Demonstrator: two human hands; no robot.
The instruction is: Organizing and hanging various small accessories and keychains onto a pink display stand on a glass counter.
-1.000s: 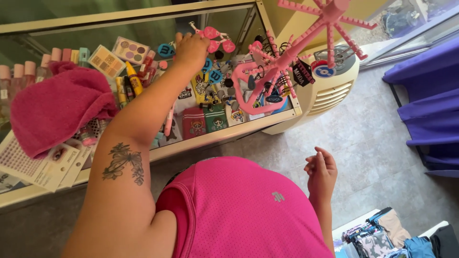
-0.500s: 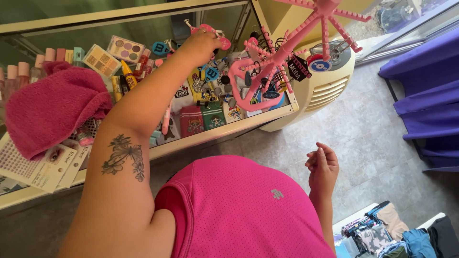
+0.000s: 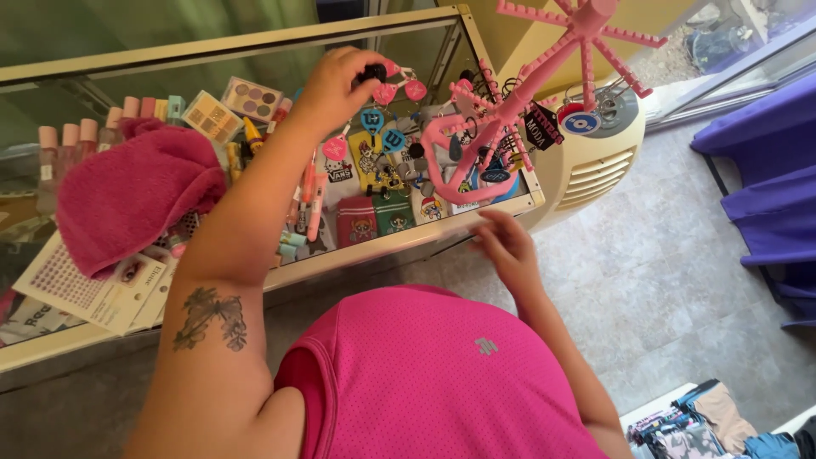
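Fingers of my left hand are curled tight round a small dark thing w/ round pink tags hanging off it, held above the far end of the glass display case. Can't tell exactly what the dark bit is, too small & half hidden by the grip. Left forearm runs diag. across the case top, tattoo near the elbow.

Right hand sits low at the front edge of the case, fingers loosely bent, half open, holding nothing I can see; fingertips near the metal rim, can't say if touching.

Just right of the left hand: pink rotating rack w/ spoke arms, keychains & tags dangling, tilted over the case corner. Under the glass: patches, small pouches, pens, eyeshadow palettes, row of pink bottles at the left. Pink towel bunched on top of the case, left of my arm, sticker sheets below it. Cream fan unit stands beside the case's right end on tiled floor. Purple shelving far right.
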